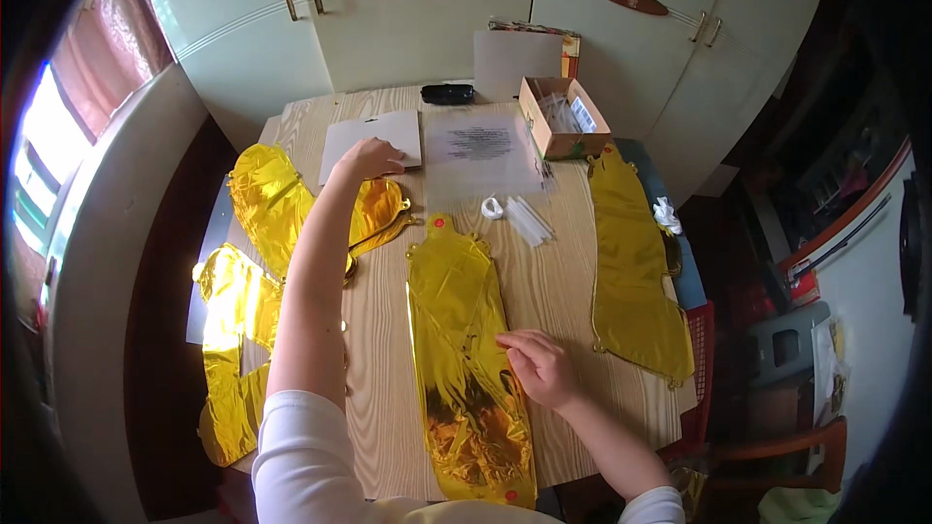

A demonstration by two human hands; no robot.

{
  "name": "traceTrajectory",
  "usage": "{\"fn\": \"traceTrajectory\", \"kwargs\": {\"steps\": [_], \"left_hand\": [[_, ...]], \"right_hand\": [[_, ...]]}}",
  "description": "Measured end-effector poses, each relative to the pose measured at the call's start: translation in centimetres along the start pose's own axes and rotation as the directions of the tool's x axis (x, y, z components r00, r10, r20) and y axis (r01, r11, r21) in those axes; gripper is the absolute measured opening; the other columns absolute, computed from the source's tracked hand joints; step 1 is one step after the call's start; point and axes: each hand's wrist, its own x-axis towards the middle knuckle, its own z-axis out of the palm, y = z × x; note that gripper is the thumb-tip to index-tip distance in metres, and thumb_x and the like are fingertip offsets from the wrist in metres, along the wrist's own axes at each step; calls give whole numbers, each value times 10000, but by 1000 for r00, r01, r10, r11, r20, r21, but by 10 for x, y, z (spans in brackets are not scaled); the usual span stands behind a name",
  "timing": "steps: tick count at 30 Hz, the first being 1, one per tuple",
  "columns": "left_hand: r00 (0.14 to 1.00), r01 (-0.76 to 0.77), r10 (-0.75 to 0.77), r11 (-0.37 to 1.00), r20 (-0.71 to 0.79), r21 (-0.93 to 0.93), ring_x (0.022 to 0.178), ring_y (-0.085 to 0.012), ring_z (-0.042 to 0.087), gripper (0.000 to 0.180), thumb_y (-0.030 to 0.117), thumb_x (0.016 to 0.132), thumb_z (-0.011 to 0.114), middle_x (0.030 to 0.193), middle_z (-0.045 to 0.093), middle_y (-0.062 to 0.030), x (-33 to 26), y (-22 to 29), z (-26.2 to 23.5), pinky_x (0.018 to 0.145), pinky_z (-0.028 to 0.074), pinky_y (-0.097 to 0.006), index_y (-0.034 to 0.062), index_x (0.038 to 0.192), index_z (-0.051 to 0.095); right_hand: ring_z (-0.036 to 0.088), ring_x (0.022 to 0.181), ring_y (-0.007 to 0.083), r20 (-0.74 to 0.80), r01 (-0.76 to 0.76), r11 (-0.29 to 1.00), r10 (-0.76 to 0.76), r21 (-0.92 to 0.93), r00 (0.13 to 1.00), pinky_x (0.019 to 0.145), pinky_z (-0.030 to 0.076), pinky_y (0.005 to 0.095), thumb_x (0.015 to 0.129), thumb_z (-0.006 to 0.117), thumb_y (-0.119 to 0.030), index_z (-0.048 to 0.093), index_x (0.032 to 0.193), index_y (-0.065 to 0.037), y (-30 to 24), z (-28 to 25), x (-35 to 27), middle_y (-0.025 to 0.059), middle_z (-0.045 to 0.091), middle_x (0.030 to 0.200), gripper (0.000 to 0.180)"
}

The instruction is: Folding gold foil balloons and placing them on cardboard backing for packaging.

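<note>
My left hand point(371, 159) reaches across to the back left and rests on a pale grey card point(340, 141). Its fingers point right and look loosely spread, not wrapped round anything I can see. In front of me lies a flat, long gold foil balloon point(454, 301) with a red dot at each end, its near part crinkled and shiny. At its right edge is my right hand point(540, 367), fingers stretched out and fingertips touching the foil. Left of my left forearm lie gold foil balloons point(267, 199), partly hidden by the arm. Another gold foil balloon point(631, 277) lies along the table's right side.
On the wooden table point(563, 408) are a clear printed plastic sheet point(483, 163), a white ribbon roll point(492, 208) and several white straws point(529, 223). An open cardboard box point(575, 147) with plastic packets and a black case point(448, 94) stand at the back, before pale cabinets point(427, 29).
</note>
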Motion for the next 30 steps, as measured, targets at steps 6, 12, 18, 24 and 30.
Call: {"fn": "traceTrajectory", "kwargs": {"steps": [6,12,18,24,30], "left_hand": [[998,42,-26,951,-56,305,808,-302,699,153,211,874,589,840,714,-110,-13,26,-9,711,553,-411,94,921,675],[794,-21,289,892,-535,451,727,-229,668,102,170,784,610,732,632,-42,-76,107,-33,675,535,-376,106,857,580],[572,-202,583,782,-577,590,784,-174,513,197,234,737,607,762,568,11,-195,246,-30,596,414,-314,119,897,585],[702,-431,594,793,-392,430,831,-166,517,194,247,715,664,804,556,17,-284,321,-18,570,425,-261,109,844,620],[843,-295,317,948,-435,120,1254,-276,497,305,256,855,638,1248,597,-82,-290,291,-8,1007,422,-447,129,1132,656]], "right_hand": [[666,963,296,4,-13,1000,13,28,1000,823,536,378,938,570,-119,671,1101,-5,0,2,-2,147,697,1019,222],[663,1009,248,-62,-116,986,124,119,990,887,529,349,982,516,-169,675,1103,-17,4,1,-10,123,701,1066,251],[619,1082,203,32,-267,364,538,892,842,968,479,349,1007,492,-212,352,1441,-22,-3,-10,3,146,607,1244,495],[624,985,165,191,-428,383,522,819,831,917,489,316,928,612,-58,284,1461,1,-10,-13,20,112,606,1144,629],[588,899,99,163,-505,579,541,640,825,830,484,249,909,595,20,350,1425,-17,5,-14,7,61,614,989,573]]}}
